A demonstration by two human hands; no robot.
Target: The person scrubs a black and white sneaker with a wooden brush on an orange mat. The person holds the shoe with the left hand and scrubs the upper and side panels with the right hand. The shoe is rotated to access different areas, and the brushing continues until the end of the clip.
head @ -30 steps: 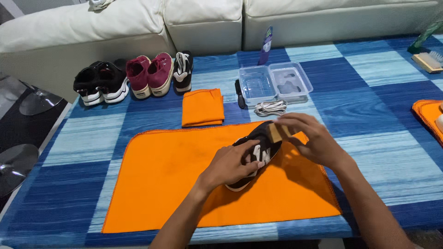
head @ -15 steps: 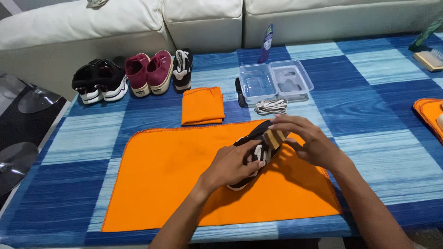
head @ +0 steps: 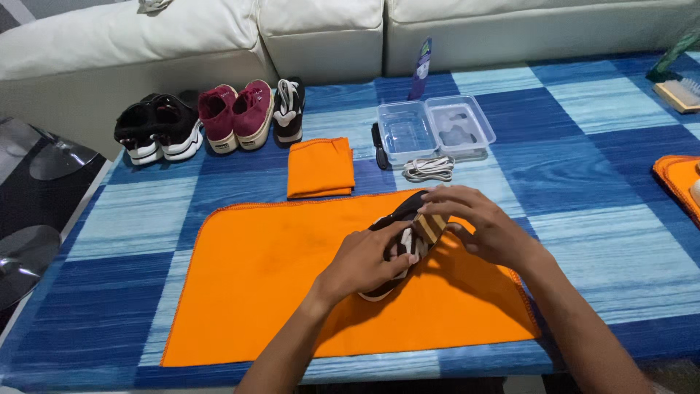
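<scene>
A black sneaker with white trim (head: 402, 211) lies on a large orange cloth (head: 270, 284) spread over the blue checked table. My left hand (head: 362, 264) grips the shoe around its middle and heel. My right hand (head: 485, 223) holds a small wooden-backed brush (head: 429, 228) pressed against the shoe's side near the toe. The lower part of the shoe is hidden under my left hand.
At the back left stand a black pair of sneakers (head: 155, 128), a maroon pair (head: 238, 114) and a single black-and-white shoe (head: 289, 108). A folded orange cloth (head: 320, 168), an open clear plastic box (head: 435, 130), white laces (head: 429, 169) and a second brush (head: 678, 93) lie beyond.
My right hand has slid the brush back along the shoe's side, from the toe toward the middle. My left hand keeps its hold on the shoe.
</scene>
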